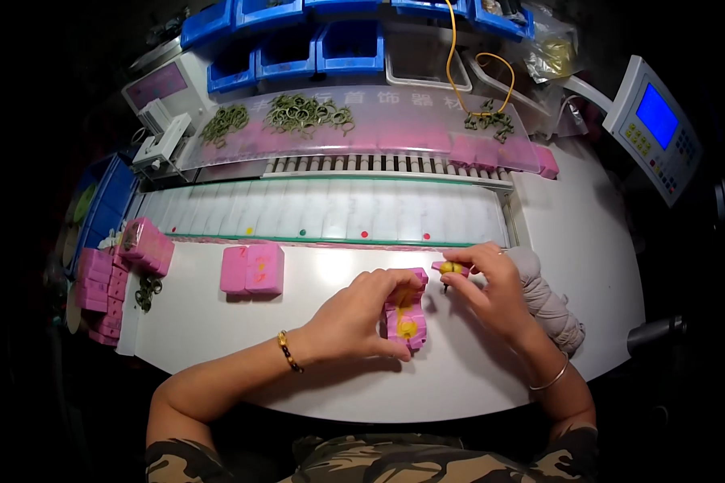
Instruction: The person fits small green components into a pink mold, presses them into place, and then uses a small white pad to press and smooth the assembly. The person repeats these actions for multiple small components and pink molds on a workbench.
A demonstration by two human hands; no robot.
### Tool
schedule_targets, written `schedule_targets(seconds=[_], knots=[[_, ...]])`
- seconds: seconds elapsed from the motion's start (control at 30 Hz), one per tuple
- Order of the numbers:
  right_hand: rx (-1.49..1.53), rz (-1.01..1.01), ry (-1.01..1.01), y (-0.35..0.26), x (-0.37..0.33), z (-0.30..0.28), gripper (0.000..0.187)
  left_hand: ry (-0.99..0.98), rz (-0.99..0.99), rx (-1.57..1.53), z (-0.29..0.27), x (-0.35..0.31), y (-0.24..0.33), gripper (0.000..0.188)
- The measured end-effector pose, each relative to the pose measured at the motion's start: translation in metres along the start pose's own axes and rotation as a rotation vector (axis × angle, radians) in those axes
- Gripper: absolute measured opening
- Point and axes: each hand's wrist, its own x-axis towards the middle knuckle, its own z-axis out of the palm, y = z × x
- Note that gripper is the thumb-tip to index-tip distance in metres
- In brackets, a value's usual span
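My left hand (354, 314) grips a pink block-shaped piece, like half of a rubber mould (406, 315), by its ends, thumb at the near end and fingers at the far one. Yellow patches mark its upturned, uneven face. To its right, a small yellow piece with a dark middle and a bit of pink (451, 268) is pinched in the fingertips of my right hand (495, 290), just above the white table; its exact kind is too small to tell. Left of my left hand, two pink blocks (252, 270) stand side by side.
More pink blocks (147, 245) are stacked at the left edge beside dark green rings (147, 291). A grey cloth bundle (549, 302) lies against my right forearm. Ahead are a white panel (322, 211), rollers (387, 166) and a shelf with green rings (306, 114). A blue-screened control panel (656, 121) juts in right.
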Motion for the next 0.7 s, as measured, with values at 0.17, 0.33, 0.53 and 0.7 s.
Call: schedule_targets(seconds=[0.17,0.33,0.53,0.7], knots=[[-0.141,-0.036,-0.145,0.012,-0.017,0.01,0.025,-0.065,-0.132,0.16,0.01,-0.003,0.014,0.087],[-0.265,0.055,-0.004,0.004,-0.027,-0.041,0.038,-0.004,-0.073,-0.058,0.0,-0.001,-0.002,0.092],[-0.192,0.315,-0.162,0.013,-0.057,-0.092,0.065,-0.139,-0.11,-0.131,-0.01,0.01,-0.008,0.101],[-0.561,0.022,-0.097,-0.006,-0.046,-0.078,0.076,-0.213,-0.229,-0.291,-0.013,0.019,-0.012,0.102]])
